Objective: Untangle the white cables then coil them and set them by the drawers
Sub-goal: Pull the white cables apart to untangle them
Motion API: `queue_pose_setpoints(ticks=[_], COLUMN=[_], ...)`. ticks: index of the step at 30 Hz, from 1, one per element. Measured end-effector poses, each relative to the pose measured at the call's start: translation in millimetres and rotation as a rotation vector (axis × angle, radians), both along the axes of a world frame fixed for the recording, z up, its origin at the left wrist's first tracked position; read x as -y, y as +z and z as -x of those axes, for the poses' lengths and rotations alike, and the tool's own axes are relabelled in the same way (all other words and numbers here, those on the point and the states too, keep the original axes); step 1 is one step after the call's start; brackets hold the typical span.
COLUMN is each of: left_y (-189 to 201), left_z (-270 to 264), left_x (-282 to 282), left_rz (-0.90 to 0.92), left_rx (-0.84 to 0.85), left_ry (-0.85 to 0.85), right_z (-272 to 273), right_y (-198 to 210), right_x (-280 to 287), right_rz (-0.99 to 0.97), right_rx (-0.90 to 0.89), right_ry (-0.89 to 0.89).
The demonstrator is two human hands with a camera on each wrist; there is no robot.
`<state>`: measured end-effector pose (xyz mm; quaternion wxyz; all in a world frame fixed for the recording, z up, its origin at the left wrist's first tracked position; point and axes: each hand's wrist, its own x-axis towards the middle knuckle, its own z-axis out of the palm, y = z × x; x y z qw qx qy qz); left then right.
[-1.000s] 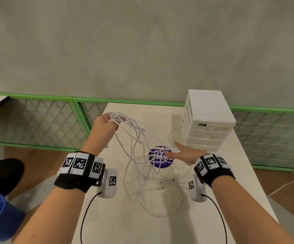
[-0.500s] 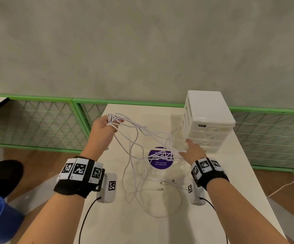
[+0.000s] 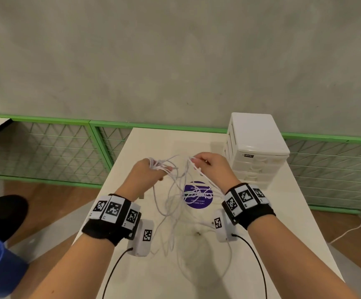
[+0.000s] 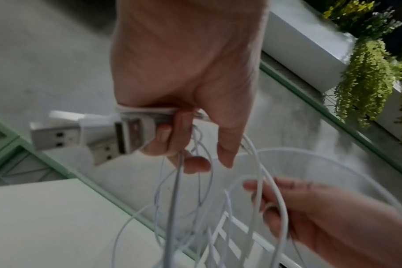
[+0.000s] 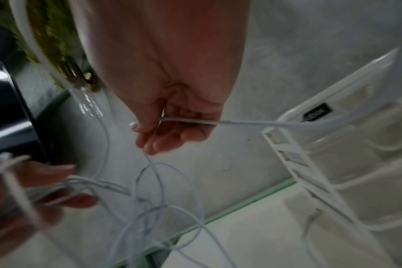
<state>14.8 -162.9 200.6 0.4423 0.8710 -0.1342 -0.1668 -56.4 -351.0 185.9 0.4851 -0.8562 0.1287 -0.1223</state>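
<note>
White cables (image 3: pixel 175 203) hang tangled between both raised hands, left hand (image 3: pixel 148 172) gripping plug ends, right hand (image 3: pixel 209 167) pinching one strand beside it.

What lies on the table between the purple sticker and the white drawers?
Nothing rests there. In the head view the table between sticker and drawers is bare; only the right hand holding cables hangs above.

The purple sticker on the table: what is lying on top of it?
Several strands of the white cables hang and cross over the purple sticker, covering part of its print. The right hand is raised above it, pinching one strand.
</note>
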Motion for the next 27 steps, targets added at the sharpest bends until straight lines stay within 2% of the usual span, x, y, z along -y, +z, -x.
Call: queue_pose_setpoints(ticks=[4,7,10,14,17,19,21,23,25,26,27], left_y=[-12.8,-32.3,-38.2,-40.6,-46.7,-46.0,-45.0,-42.3,-41.9,-39.3,-35.0], left_z=[3.6,2.4,1.1,-13.7,-28.2,-36.1,-43.1,-42.9,-39.2,-35.7,-30.3], left_x=[9.8,12.3,16.1,8.0,-10.5,-22.7,-32.9,-37.9,-35.9,-32.4,-27.5], left_rz=[0.014,0.020,0.032,-0.038,-0.079,-0.078,-0.083,-0.141,-0.130,-0.110,-0.093], left_rx=[0.043,0.139,0.250,0.230,0.142,0.055,0.043,0.078,0.117,0.137,0.149], left_ry=[-0.057,-0.001,0.069,0.119,0.225,0.245,0.225,0.205,0.195,0.177,0.155], right_z=[0.6,5.5,11.2,11.3,12.6,16.6,19.9,22.2,24.7,26.2,25.9], right_y=[21.9,31.4,36.1,36.5,28.8,14.5,-13.0,-44.2,-66.6,-70.9,-71.4], right_x=[-23.8,-39.2,-44.9,-26.8,5.9,33.7,66.1,93.3,101.7,97.6,90.2], right_rz=[-0.060,-0.139,-0.208,-0.238,-0.227,-0.195,-0.143,-0.099,0.009,0.103,0.208], right_rx=[0.049,0.048,0.071,0.166,0.259,0.259,0.131,-0.151,-0.502,-0.639,-0.702], right_ry=[0.175,0.300,0.324,0.169,-0.109,-0.332,-0.552,-0.659,-0.547,-0.457,-0.383])
